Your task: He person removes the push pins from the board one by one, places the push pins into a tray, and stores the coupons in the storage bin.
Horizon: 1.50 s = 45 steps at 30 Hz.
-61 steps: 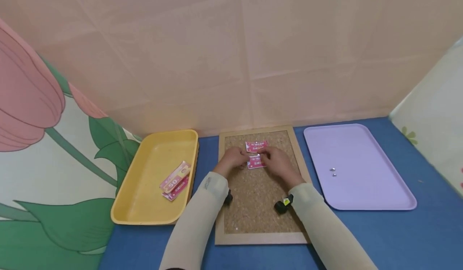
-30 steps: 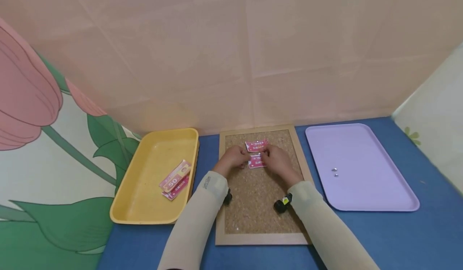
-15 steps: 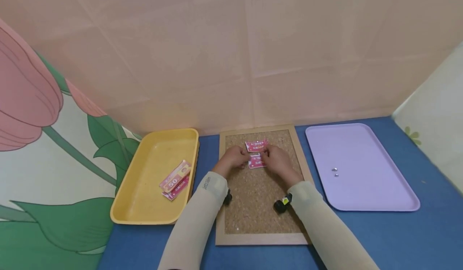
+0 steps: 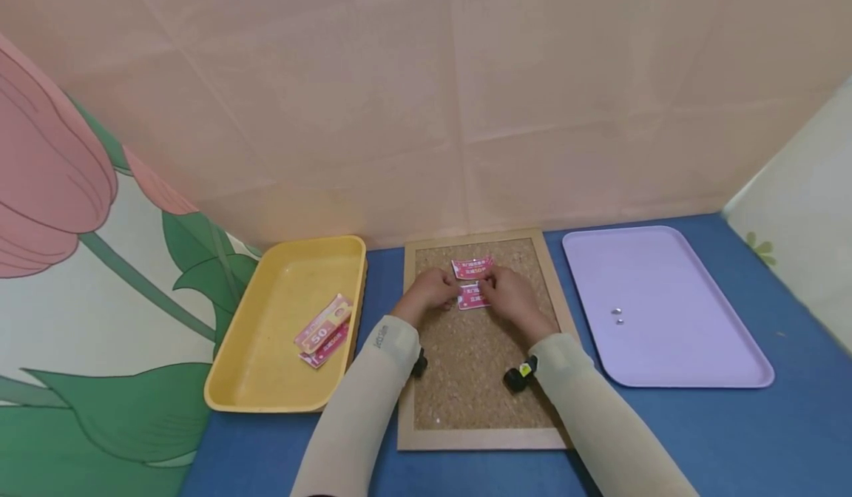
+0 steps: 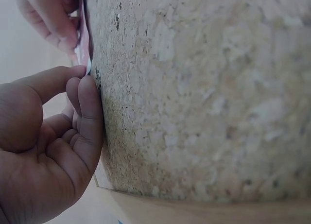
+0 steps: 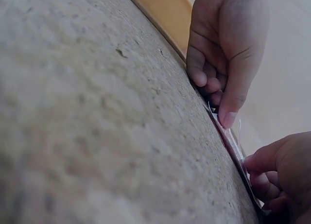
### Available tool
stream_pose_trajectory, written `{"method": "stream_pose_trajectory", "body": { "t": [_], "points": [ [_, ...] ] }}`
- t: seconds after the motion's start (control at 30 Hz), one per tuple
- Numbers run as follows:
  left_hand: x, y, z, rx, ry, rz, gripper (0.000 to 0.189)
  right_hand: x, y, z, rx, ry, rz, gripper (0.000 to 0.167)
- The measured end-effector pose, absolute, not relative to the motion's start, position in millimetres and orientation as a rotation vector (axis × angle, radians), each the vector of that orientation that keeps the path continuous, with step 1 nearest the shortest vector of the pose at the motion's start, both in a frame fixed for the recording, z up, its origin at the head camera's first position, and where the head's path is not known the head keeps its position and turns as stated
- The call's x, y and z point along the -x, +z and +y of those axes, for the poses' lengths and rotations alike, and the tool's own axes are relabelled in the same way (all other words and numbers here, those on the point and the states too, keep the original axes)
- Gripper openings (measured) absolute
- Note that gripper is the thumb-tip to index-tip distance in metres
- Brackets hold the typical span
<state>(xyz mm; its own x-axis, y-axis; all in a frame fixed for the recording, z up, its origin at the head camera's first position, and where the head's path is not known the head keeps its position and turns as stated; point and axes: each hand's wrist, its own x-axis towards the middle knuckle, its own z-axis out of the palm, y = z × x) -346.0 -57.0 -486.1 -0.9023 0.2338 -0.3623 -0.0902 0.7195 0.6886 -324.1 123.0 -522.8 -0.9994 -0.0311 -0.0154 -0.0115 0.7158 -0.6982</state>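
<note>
A framed cork board (image 4: 486, 379) lies before me, with two pink printed coupons near its far end. The upper coupon (image 4: 471, 268) is flat on the cork. Just below it, the lower coupon (image 4: 471, 297) is between my hands. My left hand (image 4: 429, 290) pinches its left edge between thumb and finger. At the opposite edge my right hand (image 4: 512, 297) pinches with thumb and fingers, covering that end. In the right wrist view the coupon (image 6: 232, 144) runs close along the cork between both hands; the left wrist view also shows it edge-on (image 5: 83, 44).
A yellow tray (image 4: 249, 379) on the left holds several overlapping pink coupons (image 4: 324, 330). On the right, a lilac tray (image 4: 685, 319) bears two small shiny metal pieces (image 4: 617, 316). Blue cloth (image 4: 679, 445) covers the table, and a pinkish sheet (image 4: 426, 112) stands behind.
</note>
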Motion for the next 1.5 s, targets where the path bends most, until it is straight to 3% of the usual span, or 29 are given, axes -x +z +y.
{"method": "stream_pose_trajectory", "body": {
  "t": [0.87, 1.5],
  "points": [
    [338, -482, -59, -0.159, 1.041, 2.476, 0.018, 319, -521, 126, 0.031, -1.291, 2.846, 0.017],
    [324, -452, -75, -0.353, 1.030, 2.414, 0.020, 282, -474, 168, 0.122, -1.299, 2.862, 0.019]
  ]
}}
